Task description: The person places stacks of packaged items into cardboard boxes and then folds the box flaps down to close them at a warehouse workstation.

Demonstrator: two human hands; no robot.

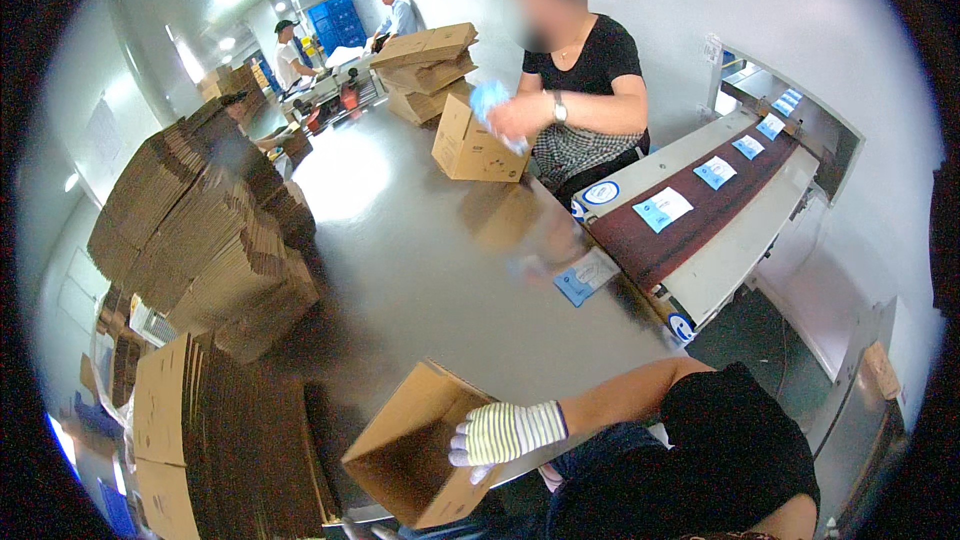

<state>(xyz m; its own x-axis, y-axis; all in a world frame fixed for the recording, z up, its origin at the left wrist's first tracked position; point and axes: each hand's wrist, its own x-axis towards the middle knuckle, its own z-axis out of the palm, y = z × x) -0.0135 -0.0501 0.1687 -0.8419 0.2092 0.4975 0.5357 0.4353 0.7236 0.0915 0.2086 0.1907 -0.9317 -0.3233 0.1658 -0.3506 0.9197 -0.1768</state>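
An open, unfilled cardboard box (415,455) lies tilted at the near edge of the metal table, its mouth toward me. My right hand (508,435), in a striped knit glove, reaches in from the right and grips the box's right edge, fingers curled over into the mouth. Only greyish fingertips of my left hand (372,530) show at the lower edge, below the box; the rest is cut off. To the left of the box stands a thick row of flattened cartons (215,440).
Across the table, a co-worker (585,80) holds blue-white packets over another box (478,143). A belt conveyor (700,202) carries several packets, and one packet (586,277) lies by its end. Carton stacks (205,230) line the left side; more people work farther back.
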